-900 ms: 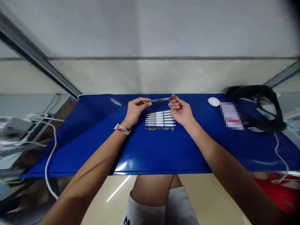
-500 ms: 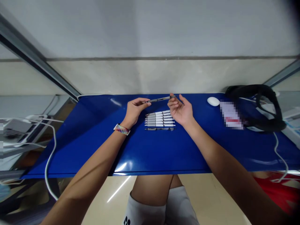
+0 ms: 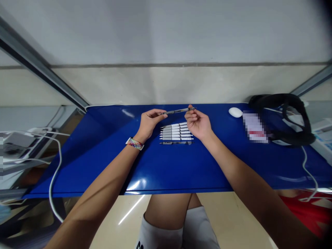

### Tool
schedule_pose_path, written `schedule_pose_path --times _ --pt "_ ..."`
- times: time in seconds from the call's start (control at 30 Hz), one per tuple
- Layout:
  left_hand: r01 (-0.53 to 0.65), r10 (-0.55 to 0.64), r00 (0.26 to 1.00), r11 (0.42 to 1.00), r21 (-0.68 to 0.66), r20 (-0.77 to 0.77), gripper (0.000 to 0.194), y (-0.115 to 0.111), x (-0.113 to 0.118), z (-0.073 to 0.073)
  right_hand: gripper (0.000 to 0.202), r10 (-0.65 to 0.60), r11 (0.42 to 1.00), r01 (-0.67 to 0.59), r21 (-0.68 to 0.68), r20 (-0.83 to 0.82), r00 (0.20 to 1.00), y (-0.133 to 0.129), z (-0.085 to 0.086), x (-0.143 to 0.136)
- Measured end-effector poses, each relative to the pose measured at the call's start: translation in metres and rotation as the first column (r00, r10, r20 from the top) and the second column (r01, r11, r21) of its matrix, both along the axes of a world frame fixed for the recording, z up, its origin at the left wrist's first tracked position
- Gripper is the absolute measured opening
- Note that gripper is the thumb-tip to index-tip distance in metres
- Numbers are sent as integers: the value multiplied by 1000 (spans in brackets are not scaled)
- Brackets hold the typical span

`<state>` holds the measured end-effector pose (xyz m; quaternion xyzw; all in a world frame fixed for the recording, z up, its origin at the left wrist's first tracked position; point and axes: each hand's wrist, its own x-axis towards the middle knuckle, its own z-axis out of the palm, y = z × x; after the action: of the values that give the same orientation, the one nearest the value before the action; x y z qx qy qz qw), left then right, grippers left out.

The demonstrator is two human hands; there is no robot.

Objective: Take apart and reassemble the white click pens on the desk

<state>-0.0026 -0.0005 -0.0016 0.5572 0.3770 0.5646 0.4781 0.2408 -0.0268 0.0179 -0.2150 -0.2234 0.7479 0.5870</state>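
A dark grey pen (image 3: 177, 111) is held level above the far part of the blue table. My left hand (image 3: 149, 123) pinches its left end between thumb and fingers. At the other end, my right hand (image 3: 199, 123) is closed on the pen, thumb against fingertips. Below the hands lies a row of several white pens (image 3: 176, 132), side by side with their tips to the left; my right hand hides some of their right ends. Closer to me, a second dark grey pen (image 3: 176, 143) lies parallel to the row.
The blue table (image 3: 176, 169) ends at a pale wall. On its right are a white oval mouse (image 3: 235, 112), a blurred packet (image 3: 255, 128) and a black headset-like strap (image 3: 298, 138). White cables (image 3: 55, 180) hang past the left edge.
My right thumb has come in and closed against the fingers on the pen's right end. My left hand and the pens on the table stay put.
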Motion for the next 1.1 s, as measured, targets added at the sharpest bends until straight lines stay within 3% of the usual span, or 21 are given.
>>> schedule_pose_path --times 0.57,0.7,0.83,1.1 --pt "-5 5 1000 1000 -3 19 27 -1 0 0 8 48 999 -48 5 -85 995 -2 -2 0" --pt "-13 13 1000 1000 -6 0 28 0 -1 -1 17 22 999 -21 43 -24 999 -3 -2 0" --pt "-16 16 999 1000 -13 -40 29 -2 0 1 9 -48 999 47 20 80 996 -5 1 -2" --pt "-19 19 999 1000 -8 -47 30 -3 0 2 13 -45 999 44 15 49 998 -6 4 -3"
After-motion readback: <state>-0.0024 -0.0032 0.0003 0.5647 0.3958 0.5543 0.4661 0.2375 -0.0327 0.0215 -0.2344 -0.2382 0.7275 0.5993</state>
